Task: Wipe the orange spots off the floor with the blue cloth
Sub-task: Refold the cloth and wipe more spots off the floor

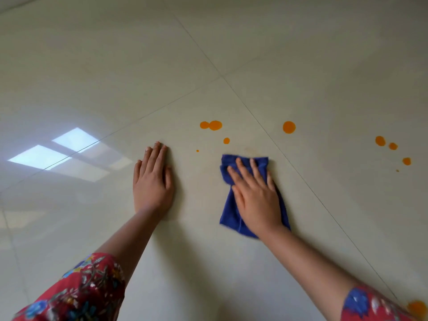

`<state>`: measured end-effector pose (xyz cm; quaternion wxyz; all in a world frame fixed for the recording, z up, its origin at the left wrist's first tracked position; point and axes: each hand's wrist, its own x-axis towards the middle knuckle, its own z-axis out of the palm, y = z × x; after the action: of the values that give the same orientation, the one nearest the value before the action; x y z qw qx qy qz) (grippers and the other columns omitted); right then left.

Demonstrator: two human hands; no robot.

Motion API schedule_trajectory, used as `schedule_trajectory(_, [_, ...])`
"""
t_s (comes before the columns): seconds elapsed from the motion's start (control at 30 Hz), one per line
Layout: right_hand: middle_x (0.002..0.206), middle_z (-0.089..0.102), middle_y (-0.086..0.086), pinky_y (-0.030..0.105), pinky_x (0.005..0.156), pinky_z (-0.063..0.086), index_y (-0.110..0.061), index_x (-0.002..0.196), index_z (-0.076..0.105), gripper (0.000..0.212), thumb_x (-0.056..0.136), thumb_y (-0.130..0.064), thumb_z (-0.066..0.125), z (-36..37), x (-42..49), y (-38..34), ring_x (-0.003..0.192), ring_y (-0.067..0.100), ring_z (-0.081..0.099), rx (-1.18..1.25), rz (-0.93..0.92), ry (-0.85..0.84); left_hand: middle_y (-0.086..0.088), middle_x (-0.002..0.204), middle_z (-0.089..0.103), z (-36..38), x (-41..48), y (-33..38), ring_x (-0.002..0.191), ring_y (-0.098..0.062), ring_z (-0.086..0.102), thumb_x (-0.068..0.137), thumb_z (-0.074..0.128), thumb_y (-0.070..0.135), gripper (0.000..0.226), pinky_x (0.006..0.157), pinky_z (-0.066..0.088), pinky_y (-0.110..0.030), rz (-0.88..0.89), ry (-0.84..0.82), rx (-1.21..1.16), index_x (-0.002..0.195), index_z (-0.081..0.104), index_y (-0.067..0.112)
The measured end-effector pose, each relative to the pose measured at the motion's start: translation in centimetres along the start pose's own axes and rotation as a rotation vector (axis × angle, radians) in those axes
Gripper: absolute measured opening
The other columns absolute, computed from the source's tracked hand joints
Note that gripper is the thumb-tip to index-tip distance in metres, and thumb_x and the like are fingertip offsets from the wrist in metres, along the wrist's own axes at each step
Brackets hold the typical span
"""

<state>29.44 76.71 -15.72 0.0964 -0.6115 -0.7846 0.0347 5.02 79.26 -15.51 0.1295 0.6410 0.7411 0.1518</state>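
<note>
My right hand (256, 193) lies flat on the blue cloth (231, 214), pressing it onto the pale tiled floor (301, 66), fingers spread. My left hand (152, 179) rests flat on the bare floor to the left, fingers together, holding nothing. Orange spots lie beyond the hands: a joined pair (211, 125), a small one (226, 140), a tiny dot (197, 150) and a round one (289, 127). Further right sit several more spots (380, 140). A faint yellowish smear (251, 150) shows just above the cloth.
Another orange patch (417, 308) lies at the bottom right by my right sleeve. Thin grout lines (254, 114) cross the glossy tiles. Bright window reflections (58, 149) shine on the floor at left.
</note>
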Motion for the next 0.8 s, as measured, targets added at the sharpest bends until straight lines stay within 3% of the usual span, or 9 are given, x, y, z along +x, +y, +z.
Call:
schedule_trajectory(0.1, [0.152,0.038,-0.003,0.048,0.11,0.029,-0.027,0.142,0.046,0.046,0.096,-0.033,0.042,0.4,-1.9,-3.1,0.141,0.026,0.034,0.031,-0.205,-0.032,0.008,0.159,0.022,0.1,0.0,0.2,0.148,-0.01,0.013,0.096,0.029,0.028,0.054,0.121,0.01,-0.034,0.0,0.015,0.004,0.15,0.029,0.025])
schedule_trajectory(0.2, [0.152,0.038,-0.006,0.047,0.113,0.021,-0.03,0.141,0.046,0.045,0.097,-0.035,0.039,1.3,1.7,-4.8,0.142,0.024,0.031,0.062,-0.356,-0.086,0.007,0.158,0.025,0.1,0.1,0.1,0.147,-0.01,0.015,0.095,0.031,0.028,0.054,0.12,0.011,-0.034,-0.014,0.024,-0.006,0.149,0.031,0.025])
schedule_trajectory(0.3, [0.149,0.043,-0.007,0.051,0.112,0.026,-0.031,0.138,0.05,0.046,0.095,-0.038,0.036,1.9,6.4,-3.8,0.14,0.023,0.036,0.01,-0.299,-0.085,0.008,0.159,0.024,0.0,0.0,-0.1,0.148,-0.009,0.014,0.097,0.033,0.027,0.053,0.12,0.011,-0.034,-0.004,0.015,-0.011,0.15,0.03,0.026])
schedule_trajectory(0.4, [0.15,0.042,-0.008,0.052,0.112,0.027,-0.031,0.139,0.048,0.045,0.097,-0.038,0.035,1.2,5.8,-1.2,0.141,0.023,0.034,0.011,0.01,-0.018,0.01,0.159,0.021,-0.1,0.0,-0.1,0.148,-0.008,0.011,0.099,0.035,0.023,0.052,0.121,0.008,-0.033,-0.01,0.007,-0.024,0.15,0.028,0.028])
schedule_trajectory(0.47, [0.151,0.04,-0.006,0.052,0.113,0.023,-0.029,0.142,0.045,0.046,0.098,-0.037,0.035,0.6,2.7,-1.2,0.143,0.026,0.032,0.005,0.106,0.014,0.011,0.159,0.02,-0.1,0.0,0.1,0.148,-0.008,0.01,0.098,0.034,0.024,0.053,0.121,0.008,-0.033,-0.01,0.006,-0.017,0.151,0.027,0.028])
schedule_trajectory(0.57, [0.152,0.039,-0.005,0.054,0.112,0.024,-0.029,0.142,0.046,0.048,0.094,-0.033,0.042,0.7,-0.5,-4.3,0.142,0.028,0.033,0.011,-0.13,-0.019,0.009,0.159,0.023,0.0,0.1,0.1,0.148,-0.009,0.013,0.096,0.031,0.027,0.054,0.121,0.01,-0.034,-0.008,0.014,-0.009,0.15,0.029,0.026])
schedule_trajectory(0.67, [0.152,0.038,-0.007,0.051,0.114,0.022,-0.031,0.141,0.046,0.047,0.094,-0.032,0.04,1.8,3.0,-6.8,0.142,0.025,0.032,0.051,-0.368,-0.067,0.007,0.158,0.027,0.1,0.2,-0.1,0.147,-0.01,0.016,0.091,0.028,0.027,0.058,0.12,0.013,-0.035,-0.002,0.01,-0.025,0.148,0.034,0.024])
schedule_trajectory(0.8, [0.148,0.044,-0.006,0.048,0.112,0.025,-0.03,0.138,0.051,0.05,0.092,-0.035,0.03,2.9,11.8,-6.6,0.139,0.024,0.038,-0.015,-0.282,-0.109,0.007,0.157,0.028,0.0,0.1,-0.3,0.147,-0.009,0.018,0.089,0.031,0.021,0.06,0.12,0.014,-0.034,-0.002,0.025,-0.043,0.149,0.033,0.023])
